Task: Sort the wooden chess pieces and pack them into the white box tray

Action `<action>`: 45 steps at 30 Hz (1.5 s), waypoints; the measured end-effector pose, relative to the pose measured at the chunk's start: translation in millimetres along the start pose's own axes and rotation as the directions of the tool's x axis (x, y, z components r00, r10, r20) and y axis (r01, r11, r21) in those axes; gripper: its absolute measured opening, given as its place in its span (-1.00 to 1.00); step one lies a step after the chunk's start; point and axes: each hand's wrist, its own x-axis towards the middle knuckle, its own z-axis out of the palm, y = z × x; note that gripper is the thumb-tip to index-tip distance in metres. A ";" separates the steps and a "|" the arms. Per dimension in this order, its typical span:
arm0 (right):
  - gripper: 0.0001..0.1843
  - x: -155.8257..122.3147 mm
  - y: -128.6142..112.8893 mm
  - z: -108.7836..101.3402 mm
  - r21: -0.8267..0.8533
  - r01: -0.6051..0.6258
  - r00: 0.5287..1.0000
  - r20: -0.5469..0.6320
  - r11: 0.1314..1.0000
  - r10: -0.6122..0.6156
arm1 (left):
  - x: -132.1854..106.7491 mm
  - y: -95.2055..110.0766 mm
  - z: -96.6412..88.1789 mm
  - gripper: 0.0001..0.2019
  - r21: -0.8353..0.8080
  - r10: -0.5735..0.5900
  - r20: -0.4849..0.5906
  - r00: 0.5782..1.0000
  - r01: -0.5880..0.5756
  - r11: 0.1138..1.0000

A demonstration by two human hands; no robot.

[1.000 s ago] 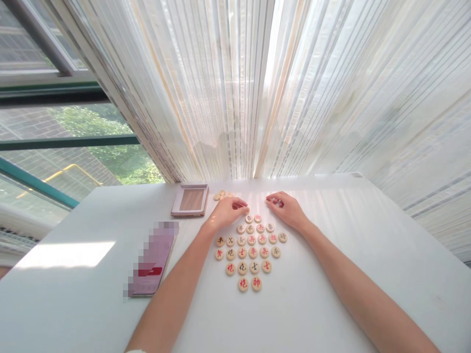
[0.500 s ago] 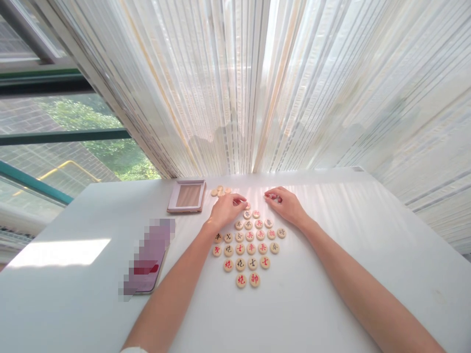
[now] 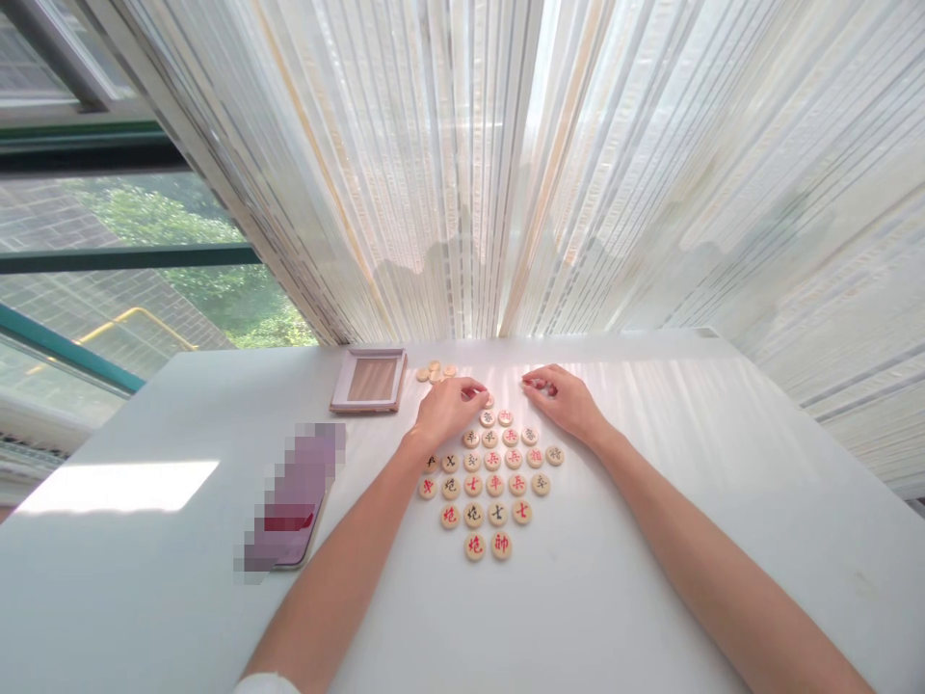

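Round wooden chess pieces (image 3: 495, 482) with red and black characters lie in tidy rows on the white table (image 3: 650, 540), narrowing to two pieces at the near end. My left hand (image 3: 444, 413) rests at the far left of the rows, fingers curled and pinched against a piece (image 3: 489, 400) at the top. My right hand (image 3: 565, 403) lies just to the right of it, fingers curled down onto the table; what is under its fingertips is hidden. A few loose pieces (image 3: 436, 371) sit beyond my left hand.
A shallow pink-framed box (image 3: 370, 380) lies at the back left of the pieces. A phone-like flat object (image 3: 293, 501), blurred, lies to the left of my left forearm. Striped sheer curtains (image 3: 578, 193) hang behind the table; a window is at the left.
Both hands stay at the top of the rows with curled fingers. The view has shifted slightly; no piece has visibly moved.
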 end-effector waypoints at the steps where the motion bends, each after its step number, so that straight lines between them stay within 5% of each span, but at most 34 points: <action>1: -0.83 0.0 -0.3 -0.3 -0.001 -0.001 1.000 0.000 1.000 0.001 | -0.1 0.3 -0.2 -0.78 0.000 -0.002 0.000 1.000 0.002 1.000; 24: -0.77 0.9 -8.7 -5.3 0.057 -0.020 1.000 -0.020 0.998 0.022 | 3.8 -4.0 -10.3 -0.74 -0.156 -0.006 0.012 1.000 0.008 0.988; 35: -0.75 -3.2 -72.9 -7.9 0.224 0.129 0.990 0.028 0.966 -0.139 | -7.0 18.2 -35.0 -0.52 -0.535 0.099 0.282 0.954 0.071 0.842; 41: -0.80 -5.6 -91.2 -9.5 0.220 0.154 0.987 0.020 0.963 -0.162 | -7.9 19.9 -37.3 -0.52 -0.630 0.130 0.259 0.957 0.065 0.774; 45: -0.77 -5.4 -92.2 -8.4 0.307 0.041 0.996 0.057 0.951 -0.061 | -7.3 16.0 -40.0 -0.51 -0.685 0.187 0.265 0.946 0.048 0.727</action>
